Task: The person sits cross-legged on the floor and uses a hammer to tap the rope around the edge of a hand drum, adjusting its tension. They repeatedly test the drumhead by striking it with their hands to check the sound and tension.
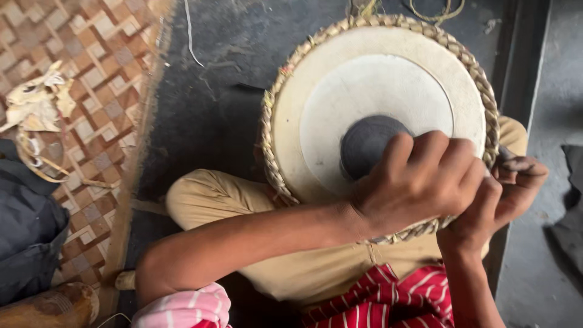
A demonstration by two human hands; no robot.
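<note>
Drum sits right in the middle of things, resting on the person's lap against tan trousers, with its round pale skin facing up at the camera. The skin has a lighter inner circle and a dark grey patch in the centre, and a braided straw-coloured rim runs all the way around the edge. Left hand lies across the near side of the drum head, fingers curled in tight like a loose fist, knuckles up, covering part of the dark patch; can't tell if there's anything tucked inside it. Right hand is pressed up just beside the left one at the drum's right edge, fingers bent and narrow, pinching what looks like a small dark bit at the fingertips, though it's too blurry to say what that is. Both forearms come in from the bottom of the frame, and a red striped cloth and a pink striped sleeve show down there too. Drum and legs are over a dark grey floor. Off to the left there's a woven checkered mat with some dried leaf scraps on it, plus a dark bag at the left edge.
</note>
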